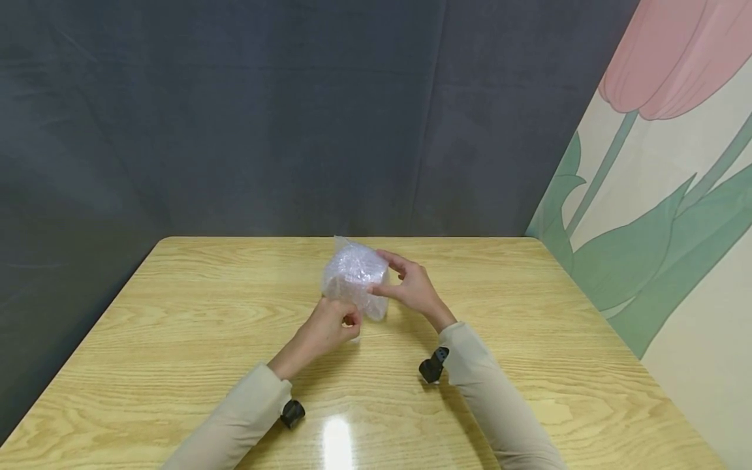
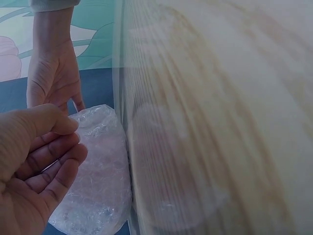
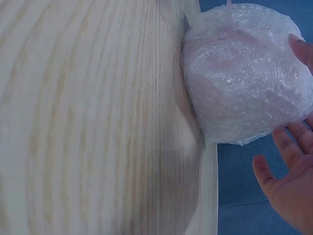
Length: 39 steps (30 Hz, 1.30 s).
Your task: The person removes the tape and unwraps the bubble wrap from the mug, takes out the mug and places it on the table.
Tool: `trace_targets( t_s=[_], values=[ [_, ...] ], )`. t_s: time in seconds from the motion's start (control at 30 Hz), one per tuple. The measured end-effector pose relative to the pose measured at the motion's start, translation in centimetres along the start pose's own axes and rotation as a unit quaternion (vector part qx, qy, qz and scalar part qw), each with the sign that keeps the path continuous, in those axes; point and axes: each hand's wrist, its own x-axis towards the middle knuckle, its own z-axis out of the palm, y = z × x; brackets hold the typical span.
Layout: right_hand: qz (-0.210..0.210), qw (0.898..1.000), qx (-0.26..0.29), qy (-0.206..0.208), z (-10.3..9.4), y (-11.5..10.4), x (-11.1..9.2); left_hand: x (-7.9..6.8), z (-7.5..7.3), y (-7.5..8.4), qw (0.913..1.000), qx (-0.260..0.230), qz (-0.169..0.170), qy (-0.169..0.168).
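Note:
A rounded bundle in clear bubble wrap (image 1: pixel 356 271) rests on the table; what is inside cannot be made out. On its near left side, my left hand (image 1: pixel 331 321) has its fingers curled and thumb bent in, seemingly pinching an edge of the wrap. In the left wrist view the thumb tip and fingers overlap the bundle (image 2: pixel 98 176). My right hand (image 1: pixel 411 286) steadies the bundle's right side with thumb and fingers spread. Its fingertips touch the wrap (image 3: pixel 244 73) in the right wrist view.
The bundle stands toward the far part of the wood-grain table (image 1: pixel 194 339). Behind the table hangs a dark curtain (image 1: pixel 282 117). A tulip-patterned cloth (image 1: pixel 652 228) covers the right side. Small black wrist devices (image 1: pixel 433 367) sit at both sleeves.

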Motion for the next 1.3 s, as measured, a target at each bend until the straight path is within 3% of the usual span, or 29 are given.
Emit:
trace_targets(
  t_s=[0.57, 0.83, 1.3],
  values=[
    [-0.001, 1.000, 0.005, -0.002, 0.0, -0.2, -0.1, -0.1, -0.2, 0.3, 0.9997, -0.012, -0.005, -0.022],
    [0.000, 1.000, 0.011, -0.010, -0.6, -4.0, -1.3, -0.1, -0.1, -0.1, 0.9999, -0.014, -0.007, -0.002],
    [0.002, 1.000, 0.019, -0.008, -0.6, -4.4, -1.5, -0.4, -0.2, 0.2, 0.9983, -0.038, -0.025, 0.037]
  ],
)
